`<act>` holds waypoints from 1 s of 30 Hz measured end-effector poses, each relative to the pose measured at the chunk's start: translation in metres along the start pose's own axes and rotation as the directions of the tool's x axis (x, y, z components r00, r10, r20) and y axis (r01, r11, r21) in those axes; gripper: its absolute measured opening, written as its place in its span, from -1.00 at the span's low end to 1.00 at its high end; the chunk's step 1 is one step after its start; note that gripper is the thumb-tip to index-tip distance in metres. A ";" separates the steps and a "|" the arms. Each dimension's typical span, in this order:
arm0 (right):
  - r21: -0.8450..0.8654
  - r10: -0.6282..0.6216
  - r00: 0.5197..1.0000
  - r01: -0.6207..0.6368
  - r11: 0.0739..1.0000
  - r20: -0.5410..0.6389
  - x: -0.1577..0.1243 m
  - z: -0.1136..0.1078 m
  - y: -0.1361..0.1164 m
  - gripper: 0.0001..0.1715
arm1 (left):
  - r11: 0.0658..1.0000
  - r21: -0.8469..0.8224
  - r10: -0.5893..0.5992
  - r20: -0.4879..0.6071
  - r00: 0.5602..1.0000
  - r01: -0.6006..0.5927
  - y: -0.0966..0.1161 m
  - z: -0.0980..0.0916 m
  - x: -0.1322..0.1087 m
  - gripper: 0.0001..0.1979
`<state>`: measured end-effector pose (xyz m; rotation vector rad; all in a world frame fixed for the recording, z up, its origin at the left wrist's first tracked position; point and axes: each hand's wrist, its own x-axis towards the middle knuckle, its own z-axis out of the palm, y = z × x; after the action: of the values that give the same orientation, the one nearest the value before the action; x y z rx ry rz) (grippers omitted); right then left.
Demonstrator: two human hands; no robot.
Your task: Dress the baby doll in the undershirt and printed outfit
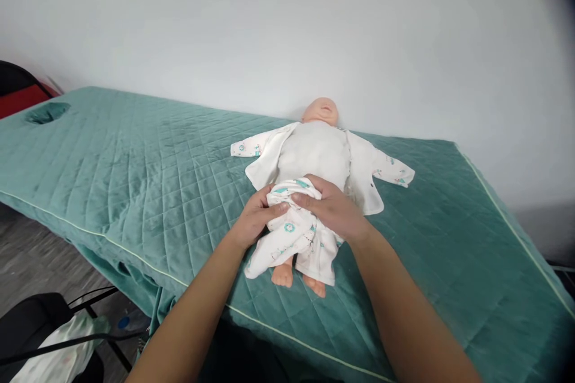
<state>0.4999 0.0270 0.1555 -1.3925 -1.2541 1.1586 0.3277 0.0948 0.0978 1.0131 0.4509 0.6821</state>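
A baby doll lies on its back on a teal quilted massage table, head toward the wall. Its white printed jacket lies open to both sides of its cloth torso. White printed trousers cover the legs, and the bare feet stick out at the bottom. My left hand grips the trouser waistband at the doll's hip. My right hand is closed over the waistband on the other side, fingers curled into the fabric.
A white wall runs close behind the table. The table has a face hole at its far left end. On the floor at lower left stand a black chair frame and a white bag. Something red sits beyond the table's left end.
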 end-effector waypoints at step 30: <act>0.000 -0.069 0.997 0.069 0.998 0.039 -0.004 -0.009 0.000 -0.65 | 0.873 0.480 -0.100 -0.001 0.995 0.088 0.051 0.033 -0.032 -0.71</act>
<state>0.5082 0.0232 0.1573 -1.3232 -1.3204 1.1425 0.3103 0.0693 0.1591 1.4574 0.6649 0.4747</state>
